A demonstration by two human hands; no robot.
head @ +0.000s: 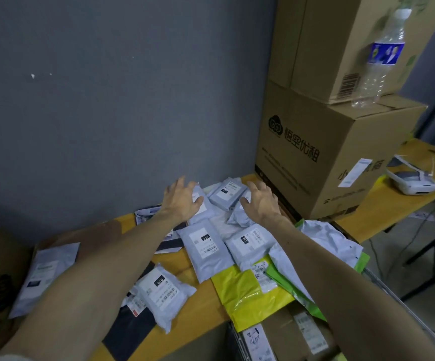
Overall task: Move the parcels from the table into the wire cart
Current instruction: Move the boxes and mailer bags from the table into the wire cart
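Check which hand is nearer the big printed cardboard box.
Right. The right hand is just left of the cardboard box; the left hand is farther left, beyond a grey parcel.

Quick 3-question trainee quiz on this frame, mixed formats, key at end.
1. True or false: the left hand and the right hand each hold a parcel in a closed grip.
2. The clear plastic water bottle stands on: A) the table, B) the lower brown cardboard box, C) the floor.
3. Fill in: the black tag on the nearest padded grey plastic mailer reads ___.
Key: 1 false, both open; 2 B; 3 010.
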